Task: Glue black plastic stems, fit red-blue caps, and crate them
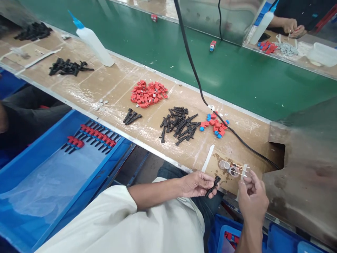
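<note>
In the head view, my left hand [201,184] is closed round a black plastic part [213,186], tilted, near the bench's front edge. My right hand [252,195] has thumb and forefinger at the end of a thin cotton swab [240,173], whose other end is in a small cup of dark liquid [233,171]. Beside that cup stands a clear small cup [224,164]. More swabs lie just behind, partly over a white strip. A pile of similar black parts [181,123] lies beyond my left hand, and red and blue pieces [216,124] lie to its right.
A black cable [189,56] hangs across the bench. Red pieces [147,94] and a glue bottle [94,45] stand further left. Beyond runs a green belt [163,56]. A blue tray [63,175] holds joined red-and-black parts. A metal panel [302,168] bounds the right. A co-worker's hands [293,28] work opposite.
</note>
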Motion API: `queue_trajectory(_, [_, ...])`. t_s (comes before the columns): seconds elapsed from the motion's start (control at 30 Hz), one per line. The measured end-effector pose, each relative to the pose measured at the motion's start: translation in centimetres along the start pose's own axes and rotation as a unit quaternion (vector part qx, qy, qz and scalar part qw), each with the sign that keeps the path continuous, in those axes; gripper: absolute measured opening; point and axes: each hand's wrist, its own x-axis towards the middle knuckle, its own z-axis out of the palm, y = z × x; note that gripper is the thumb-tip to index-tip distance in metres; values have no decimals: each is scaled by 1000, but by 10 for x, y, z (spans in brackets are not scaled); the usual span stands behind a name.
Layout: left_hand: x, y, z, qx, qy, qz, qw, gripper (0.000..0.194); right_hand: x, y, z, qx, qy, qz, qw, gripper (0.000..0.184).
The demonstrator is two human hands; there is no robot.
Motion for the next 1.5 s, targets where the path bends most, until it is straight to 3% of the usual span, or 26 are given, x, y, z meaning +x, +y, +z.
queue_trajectory(0.1, [-12, 8, -4, -3, 5, 30, 1000, 50, -2, -23, -11, -11, 74, 34, 997, 48])
queue_trajectory(0.17, [-21, 16, -9, -6, 9, 59, 998, 49, -1, -46, -11, 5, 117, 6, 993, 43])
queue_trajectory(0.2, [-26, 19, -12, -6, 12, 75, 997, 48, 2, -58, -8, 15, 105, -30, 994, 39])
queue_trajectory(0.27, [-36, 26, -19, -6, 26, 112, 993, 46, 11, -80, 7, 4, 19, -126, 992, 31])
queue_trajectory(0.33, [-44, 32, -26, -6, 50, 150, 987, 45, 28, -99, 31, -66, -71, -210, 973, 30])
queue_trajectory(0.4, [-50, 38, -30, -7, 72, 177, 981, 45, 49, -114, 59, -152, -110, -255, 949, 31])
queue_trajectory(0.53, [-55, 47, -34, -12, 55, 199, 978, 49, 87, -141, 108, -293, -123, -255, 913, 34])
queue_trajectory(0.63, [-57, 55, -35, -20, 32, 215, 976, 49, 99, -157, 129, -321, -134, -238, 907, 31])
queue_trajectory(0.87, [-65, 68, -41, -31, 16, 220, 975, 51, 100, -152, 142, -336, -150, -210, 906, 34])
queue_trajectory(1.03, [-63, 68, -44, -31, 20, 205, 978, 51, 100, -149, 142, -356, -165, -189, 900, 20])
queue_trajectory(1.23, [-60, 68, -41, -41, 20, 201, 979, 43, 94, -154, 139, -372, -157, -190, 895, 25])
queue_trajectory(1.37, [-57, 64, -42, -47, 22, 197, 979, 40, 83, -154, 131, -372, -184, -203, 887, 27])
queue_trajectory(1.43, [-56, 60, -44, -52, 31, 203, 977, 39, 76, -149, 124, -332, -202, -194, 901, 26])
queue_trajectory(1.5, [-56, 57, -45, -54, 43, 212, 975, 38, 69, -142, 114, -208, -225, -145, 941, 23])
